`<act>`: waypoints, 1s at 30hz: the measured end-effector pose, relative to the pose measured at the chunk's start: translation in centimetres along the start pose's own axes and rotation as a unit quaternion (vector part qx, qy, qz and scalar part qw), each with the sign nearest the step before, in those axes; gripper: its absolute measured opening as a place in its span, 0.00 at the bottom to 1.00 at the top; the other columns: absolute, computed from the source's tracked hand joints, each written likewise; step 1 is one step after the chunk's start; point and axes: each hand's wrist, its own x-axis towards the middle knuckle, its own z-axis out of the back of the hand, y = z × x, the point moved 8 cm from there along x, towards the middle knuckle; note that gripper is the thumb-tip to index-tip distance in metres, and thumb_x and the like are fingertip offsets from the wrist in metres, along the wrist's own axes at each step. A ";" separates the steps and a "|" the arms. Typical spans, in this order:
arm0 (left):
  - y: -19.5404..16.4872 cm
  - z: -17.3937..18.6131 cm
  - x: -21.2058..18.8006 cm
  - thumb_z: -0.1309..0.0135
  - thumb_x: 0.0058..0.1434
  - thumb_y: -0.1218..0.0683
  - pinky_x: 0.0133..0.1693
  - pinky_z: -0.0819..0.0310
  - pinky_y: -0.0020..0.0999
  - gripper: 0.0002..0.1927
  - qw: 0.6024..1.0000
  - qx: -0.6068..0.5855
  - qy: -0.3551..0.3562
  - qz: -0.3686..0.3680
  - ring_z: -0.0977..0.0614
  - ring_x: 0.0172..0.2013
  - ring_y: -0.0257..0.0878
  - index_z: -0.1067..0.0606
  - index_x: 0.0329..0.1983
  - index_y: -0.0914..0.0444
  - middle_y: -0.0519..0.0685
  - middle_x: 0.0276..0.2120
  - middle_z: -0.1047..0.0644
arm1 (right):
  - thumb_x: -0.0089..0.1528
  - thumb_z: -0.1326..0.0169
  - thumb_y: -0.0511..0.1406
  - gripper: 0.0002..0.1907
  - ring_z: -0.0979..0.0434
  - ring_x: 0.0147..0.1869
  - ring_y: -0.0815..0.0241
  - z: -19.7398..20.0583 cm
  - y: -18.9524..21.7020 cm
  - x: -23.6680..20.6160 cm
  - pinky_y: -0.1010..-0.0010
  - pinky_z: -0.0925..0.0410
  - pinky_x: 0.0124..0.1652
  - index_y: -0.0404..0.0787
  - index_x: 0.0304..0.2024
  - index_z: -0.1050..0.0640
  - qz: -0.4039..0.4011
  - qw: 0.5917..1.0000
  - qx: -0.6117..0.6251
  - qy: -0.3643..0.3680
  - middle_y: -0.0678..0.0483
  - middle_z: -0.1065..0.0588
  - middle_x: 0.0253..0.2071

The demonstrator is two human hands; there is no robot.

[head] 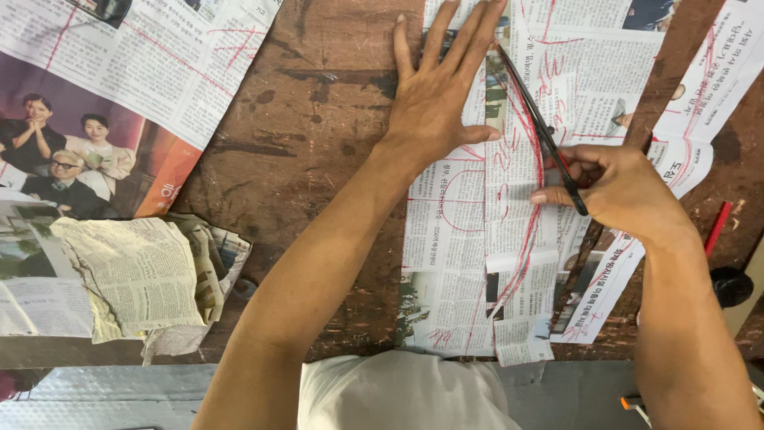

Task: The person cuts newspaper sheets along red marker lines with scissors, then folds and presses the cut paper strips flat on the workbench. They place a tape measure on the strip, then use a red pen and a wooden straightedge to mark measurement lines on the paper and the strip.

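Newspaper sheet [446,263] right of centre: my left hand [434,103] presses it flat, fingers splayed; right hand [625,191] clenches scissors [541,127], blades along a red line.

A worn, dark brown wooden table [310,143] with scratches and black stains carries everything. At its far left corner lies a large flat newspaper sheet [119,72] with red pen lines and a colour photo of people. Nearer than that sheet, at the table's left near edge, sits a crumpled, yellowed wad of newspaper [143,279]. At the table's right edge a thin red stick [719,227] lies beside a round black object [732,285].
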 end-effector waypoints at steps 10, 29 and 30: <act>-0.6 0.0 0.2 0.21 0.31 0.35 0.74 0.74 0.71 0.79 1.000 -0.003 0.003 0.004 0.54 0.77 0.47 0.63 0.77 0.48 0.41 0.77 0.46 | 0.44 0.23 0.41 0.33 0.34 0.30 0.68 0.5 0.3 1.1 0.74 0.37 0.28 0.32 0.48 0.17 0.045 0.999 0.020 -0.010 0.58 0.28 0.27; -3.5 0.3 -1.5 0.22 0.39 0.40 0.71 0.79 0.69 0.73 0.999 0.018 0.040 -0.008 0.57 0.76 0.49 0.61 0.77 0.51 0.48 0.77 0.52 | 0.49 0.28 0.40 0.28 0.32 0.26 0.65 1.9 -4.7 -7.8 0.71 0.41 0.26 0.38 0.50 0.16 -0.024 0.996 0.076 -0.032 0.56 0.24 0.24; -3.7 0.6 -2.0 0.24 0.44 0.44 0.71 0.79 0.68 0.68 0.999 0.025 0.033 -0.009 0.57 0.76 0.49 0.59 0.78 0.51 0.50 0.77 0.53 | 0.50 0.29 0.41 0.28 0.32 0.26 0.67 1.7 -6.2 -9.8 0.72 0.40 0.26 0.37 0.51 0.17 -0.029 0.991 0.122 -0.049 0.57 0.25 0.24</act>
